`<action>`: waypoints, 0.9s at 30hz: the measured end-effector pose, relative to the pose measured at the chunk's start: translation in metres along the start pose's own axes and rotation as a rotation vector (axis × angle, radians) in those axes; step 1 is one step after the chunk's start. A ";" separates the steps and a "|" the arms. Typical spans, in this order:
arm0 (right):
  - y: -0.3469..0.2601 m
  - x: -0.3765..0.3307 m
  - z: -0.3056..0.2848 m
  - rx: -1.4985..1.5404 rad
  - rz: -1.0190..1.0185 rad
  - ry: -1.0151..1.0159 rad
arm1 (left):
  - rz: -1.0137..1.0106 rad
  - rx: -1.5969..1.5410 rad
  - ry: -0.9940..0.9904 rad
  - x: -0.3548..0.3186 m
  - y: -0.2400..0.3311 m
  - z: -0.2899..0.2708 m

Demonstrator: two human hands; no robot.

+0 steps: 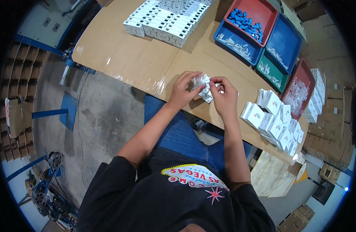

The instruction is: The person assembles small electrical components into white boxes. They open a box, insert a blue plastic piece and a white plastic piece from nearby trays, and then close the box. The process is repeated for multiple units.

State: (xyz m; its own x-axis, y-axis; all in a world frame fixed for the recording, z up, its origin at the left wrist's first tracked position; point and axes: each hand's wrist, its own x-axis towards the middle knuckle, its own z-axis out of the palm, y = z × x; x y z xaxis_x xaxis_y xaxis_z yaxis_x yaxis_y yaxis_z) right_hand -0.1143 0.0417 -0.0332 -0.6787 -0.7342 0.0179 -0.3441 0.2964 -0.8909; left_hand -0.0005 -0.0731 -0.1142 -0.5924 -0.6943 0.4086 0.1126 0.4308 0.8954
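Observation:
Close to the table's front edge, my two hands meet around a small white box [206,95], its flaps apparently unfolded. My left hand [182,92] curls its fingers and thumb around a clear plastic piece [198,80] at the box's left side; how far the plastic sits inside the box I cannot tell. My right hand [225,99] pinches the right side of the same box between thumb and fingers. The fingers partly hide the box and whatever it contains.
Stacked white boxes [158,27] stand at the back. To the right are a red tray [269,13] of blue parts, blue and green trays [259,69] of thin white pieces, and a dark red tray [310,73] of clear plastic. Loose white boxes [272,123] pile up near the right edge.

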 end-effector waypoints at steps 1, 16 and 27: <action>-0.001 0.005 0.000 0.056 0.002 0.004 | 0.028 0.023 -0.009 0.000 0.000 -0.001; 0.016 0.016 -0.033 -0.020 -0.081 0.011 | -0.045 0.029 -0.046 0.000 0.003 0.002; 0.077 0.137 -0.237 -0.510 0.074 0.105 | -0.247 -0.022 -0.061 0.002 -0.012 0.008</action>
State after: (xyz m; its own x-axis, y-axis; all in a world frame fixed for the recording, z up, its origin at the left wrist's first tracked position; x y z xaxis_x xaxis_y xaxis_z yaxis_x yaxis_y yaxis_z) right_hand -0.3875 0.1093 0.0083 -0.7656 -0.6425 0.0318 -0.5471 0.6243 -0.5577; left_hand -0.0097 -0.0750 -0.1250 -0.6508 -0.7408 0.1664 -0.0242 0.2393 0.9706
